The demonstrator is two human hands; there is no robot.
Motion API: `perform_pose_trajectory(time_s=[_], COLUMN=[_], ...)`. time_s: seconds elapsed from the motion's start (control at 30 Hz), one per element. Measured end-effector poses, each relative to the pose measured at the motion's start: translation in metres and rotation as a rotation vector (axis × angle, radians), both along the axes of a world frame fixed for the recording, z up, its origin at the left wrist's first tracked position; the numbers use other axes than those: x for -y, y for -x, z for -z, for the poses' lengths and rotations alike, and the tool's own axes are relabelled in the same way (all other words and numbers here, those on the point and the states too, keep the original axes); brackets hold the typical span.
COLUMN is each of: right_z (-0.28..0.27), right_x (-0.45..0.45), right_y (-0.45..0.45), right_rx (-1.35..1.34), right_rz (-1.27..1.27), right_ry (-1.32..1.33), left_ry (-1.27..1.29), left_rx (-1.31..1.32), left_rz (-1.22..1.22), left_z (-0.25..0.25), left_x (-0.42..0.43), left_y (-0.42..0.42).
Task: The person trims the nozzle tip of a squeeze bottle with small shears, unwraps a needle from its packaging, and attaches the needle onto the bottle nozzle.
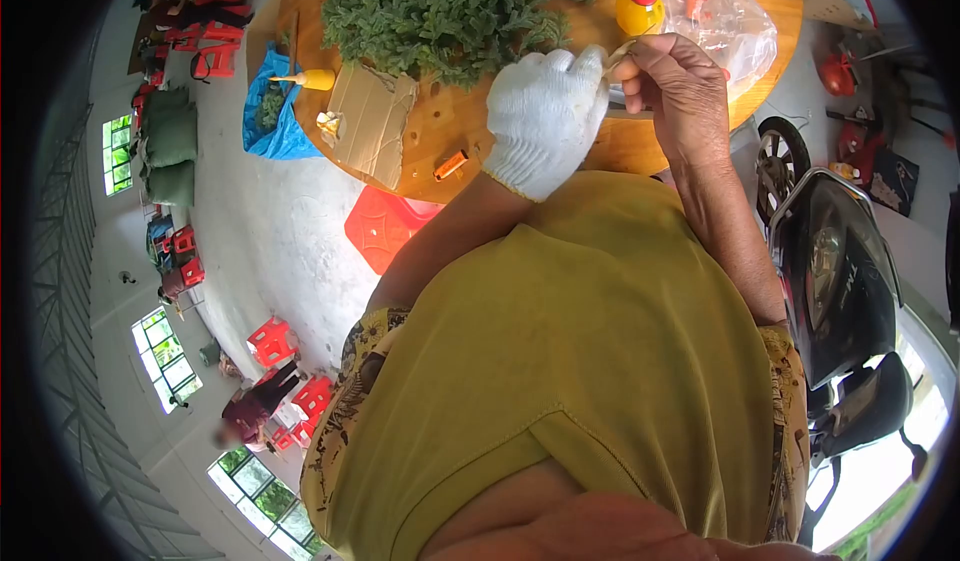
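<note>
The left hand [548, 111], in ribbed white knit, and the bare right hand [686, 86] close their fingers [633, 86] on a thin pale piece [619, 54]; beyond them on the wooden desk [440, 121] lie feathery green sprigs [445, 16].

Mustard garment [560, 361] (one white glove [545, 121]).

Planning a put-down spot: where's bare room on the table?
Best: bare wood between cardboard, greenery, gloved left hand and orange item. Smaller gap: between greenery and yellow bottle. Crowded: right side, under the plastic bag; cardboard covers much of the left edge.
</note>
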State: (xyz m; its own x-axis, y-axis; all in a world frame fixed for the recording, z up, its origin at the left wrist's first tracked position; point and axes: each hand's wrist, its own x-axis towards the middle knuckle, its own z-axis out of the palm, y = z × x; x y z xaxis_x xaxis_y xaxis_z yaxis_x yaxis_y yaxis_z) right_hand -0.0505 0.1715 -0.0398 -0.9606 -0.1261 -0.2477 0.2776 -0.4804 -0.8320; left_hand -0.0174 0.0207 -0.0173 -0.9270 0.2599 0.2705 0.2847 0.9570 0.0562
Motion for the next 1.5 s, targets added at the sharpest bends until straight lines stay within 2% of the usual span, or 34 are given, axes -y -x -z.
perform_pose_trajectory(time_s=[0.1,0.2,0.3,0.37,0.4,0.5,0.53,0.6,0.7,0.73,0.77,0.83,0.9,0.93,1.03,1.17,1.23,1.3,1.37,1.4,1.5], right_z=[0.007,0.014,0.019,0.027,0.032,0.053,0.068,0.098,0.125,0.131,0.145,0.144,0.14,0.146,0.143,0.144,0.154,0.174,0.189,0.177,0.18], right_x=[-0.001,0.001,-0.007,-0.021,-0.03,-0.062,-0.074,-0.096,-0.107,-0.114,-0.12,-0.125,-0.133,-0.142,-0.148,-0.151,-0.153,-0.167,-0.187,-0.183,-0.206], right_y=[0.002,0.0,-0.01,-0.014,-0.016,-0.029,-0.033,-0.039,-0.039,-0.036,-0.033,-0.022,-0.011,-0.002,0.033,0.111,0.144,0.174,0.212,0.212,0.227], right_rx=[0.023,0.066,0.065,0.096,0.114,0.145,0.164,0.208,0.109,0.118,0.086,0.085,-0.035,0.002,-0.448,-0.555,-0.355,-0.177,-0.057,-0.244,-0.598], right_rz=[-0.059,-0.127,-0.213,-0.283,-0.318,-0.313,-0.302,-0.285,-0.201,-0.257,-0.226,-0.136,-0.047,-0.074,0.104,0.376,0.303,0.106,-0.177,-0.028,-0.275], right_ry=[0.12,0.149,0.017,-0.079,-0.124,-0.214,-0.235,-0.275,-0.597,-0.691,-0.74,-0.872,-0.999,-1.039,-1.557,-1.662,-1.738,-1.72,-1.586,-1.472,-1.521], left_ry=[-0.218,-0.611,-0.877,-1.182,-1.313,-1.545,-1.773,-1.796,-1.782,-1.77,-1.796,-1.837,-1.851,-1.849,-1.853,-1.822,-1.833,-1.885,-1.886,-1.888,-1.918], left_rx=[0.113,0.148,0.297,0.66,0.722,0.791,0.861,0.932,1.007,1.032,1.022,0.977,0.871,0.811,0.665,0.569,0.533,0.517,0.491,0.469,0.46], left_rz=[-0.001,0.074,0.003,-0.209,-0.271,-0.254,-0.198,-0.112,-0.098,-0.114,-0.152,-0.209,-0.26,-0.303,-0.452,-0.691,-0.744,-0.769,-0.802,-0.817,-0.828], left_z=[0.002,0.008,0.014,0.003,0.007,0.027,0.038,0.043,0.046,0.048,0.049,0.05,0.055,0.055,0.058,0.057,0.06,0.063,0.065,0.066,0.073], left_x=[0.003,0.012,0.026,0.039,0.045,0.063,0.064,0.065,0.065,0.065,0.063,0.065,0.067,0.068,0.071,0.064,0.061,0.053,0.047,0.045,0.041], left_y=[-0.001,-0.007,-0.016,-0.019,-0.022,-0.033,-0.037,-0.036,-0.039,-0.042,-0.046,-0.044,-0.048,-0.05,-0.051,-0.06,-0.061,-0.063,-0.062,-0.062,-0.061])
